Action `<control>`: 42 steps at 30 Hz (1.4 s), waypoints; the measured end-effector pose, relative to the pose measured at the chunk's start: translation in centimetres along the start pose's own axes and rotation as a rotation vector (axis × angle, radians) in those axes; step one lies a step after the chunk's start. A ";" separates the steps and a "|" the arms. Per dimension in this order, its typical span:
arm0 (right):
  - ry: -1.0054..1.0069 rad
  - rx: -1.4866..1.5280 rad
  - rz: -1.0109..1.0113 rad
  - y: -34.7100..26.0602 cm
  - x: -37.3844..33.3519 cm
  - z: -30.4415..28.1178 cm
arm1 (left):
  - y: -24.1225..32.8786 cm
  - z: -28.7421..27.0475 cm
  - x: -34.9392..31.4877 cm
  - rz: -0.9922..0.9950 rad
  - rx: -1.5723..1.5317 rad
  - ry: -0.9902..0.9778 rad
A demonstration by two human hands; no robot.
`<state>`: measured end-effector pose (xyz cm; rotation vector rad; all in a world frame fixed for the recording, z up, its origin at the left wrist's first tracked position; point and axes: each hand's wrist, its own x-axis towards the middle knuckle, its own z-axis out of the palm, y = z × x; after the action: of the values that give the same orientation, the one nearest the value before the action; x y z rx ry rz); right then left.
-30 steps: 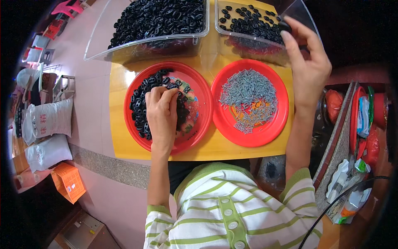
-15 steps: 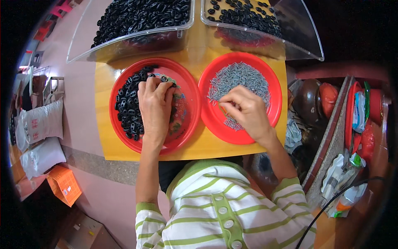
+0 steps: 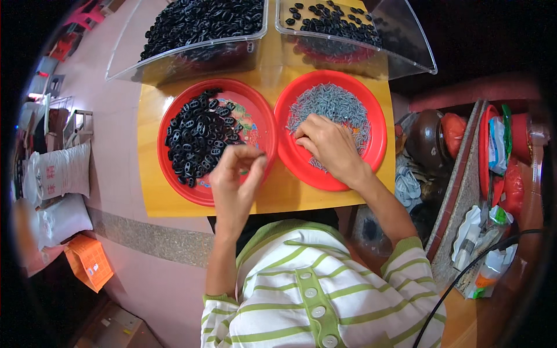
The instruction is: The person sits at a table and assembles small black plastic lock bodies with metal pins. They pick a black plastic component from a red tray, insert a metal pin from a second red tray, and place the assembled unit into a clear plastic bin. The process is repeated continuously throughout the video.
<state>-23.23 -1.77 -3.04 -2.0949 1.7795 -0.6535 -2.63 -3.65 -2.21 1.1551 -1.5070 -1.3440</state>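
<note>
My left hand [image 3: 237, 182] is above the near rim of the left red plate [image 3: 268, 124]. Thumb and forefinger meet in a pinch, with a small dark spot at their tips that I cannot make out. Small black oval pieces with holes [image 3: 194, 136] are heaped over the left of that plate. Over the right red plate [image 3: 378, 119], my right hand [image 3: 332, 145] is closed, fingertips together among small grey screw-like metal pieces [image 3: 333, 101]. Whatever it pinches is hidden.
Two clear plastic bins stand at the back, the left bin [image 3: 188, 49] full of black pieces, the right bin [image 3: 348, 42] holding fewer. Both plates sit on a yellow tabletop [image 3: 152, 200]. A ledge [image 3: 455, 191] with bags runs along the right; white sacks [image 3: 64, 168] lie left.
My left hand has come off the black pieces, moving nearer to me and slightly right, its fingers pinched. My right hand has shifted slightly left over the grey pieces.
</note>
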 end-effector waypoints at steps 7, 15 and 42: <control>-0.018 -0.137 -0.022 -1.0 -0.2 0.1 | 0.1 1.1 -4.3 -0.310 -0.656 -0.018; 0.046 0.562 0.265 -4.0 -2.9 -2.0 | -0.6 0.8 -5.5 -0.350 -0.674 0.012; 0.180 1.221 0.220 -6.7 -4.8 1.2 | 2.3 2.0 -4.7 -0.378 -0.693 -0.032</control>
<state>-17.58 4.10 -1.26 -1.0078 1.1087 -1.4060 -3.57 1.48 -0.15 0.9760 -0.7344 -1.9374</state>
